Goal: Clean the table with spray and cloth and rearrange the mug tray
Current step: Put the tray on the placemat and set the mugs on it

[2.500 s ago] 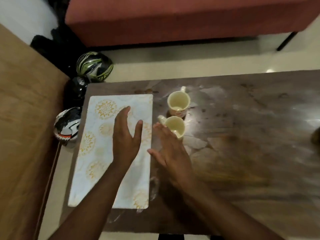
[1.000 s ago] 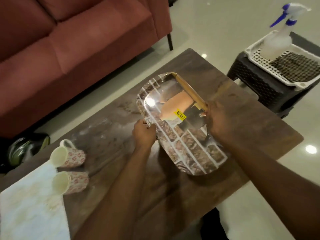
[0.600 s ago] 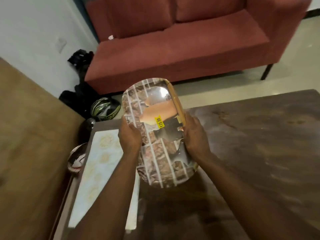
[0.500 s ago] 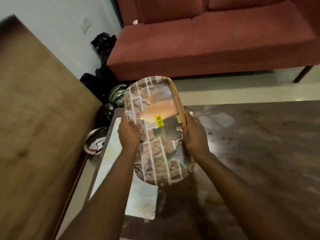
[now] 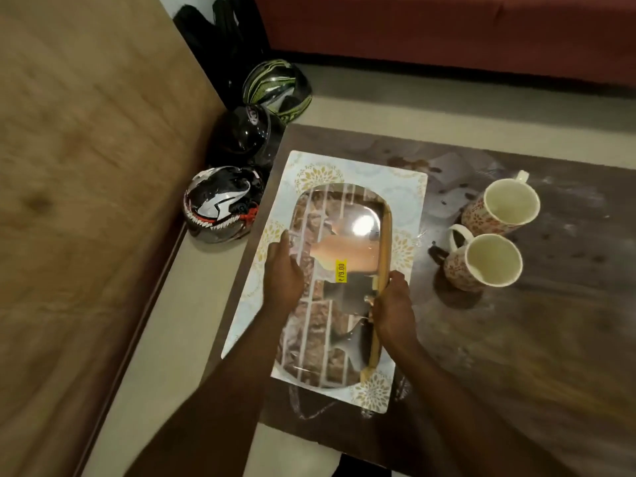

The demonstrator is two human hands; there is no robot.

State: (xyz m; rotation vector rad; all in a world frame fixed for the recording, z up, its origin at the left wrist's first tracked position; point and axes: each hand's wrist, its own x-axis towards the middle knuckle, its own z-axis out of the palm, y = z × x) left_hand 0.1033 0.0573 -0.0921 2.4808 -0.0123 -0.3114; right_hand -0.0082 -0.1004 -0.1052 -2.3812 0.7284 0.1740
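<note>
A glossy oval tray with a brick print and a yellow price sticker lies over the white patterned mat at the left end of the dark table. My left hand grips the tray's left rim. My right hand grips its right rim by the wooden edge. Two cream floral mugs stand on the table to the right of the mat: the far mug and the near mug.
Three helmets sit on the floor left of the table: a black and white helmet, a black helmet and a green one. A wooden board fills the left. A red sofa stands behind.
I picked the tray up from the table's right side, carried it left, and have now lowered it over the mat. The mugs have not moved.
</note>
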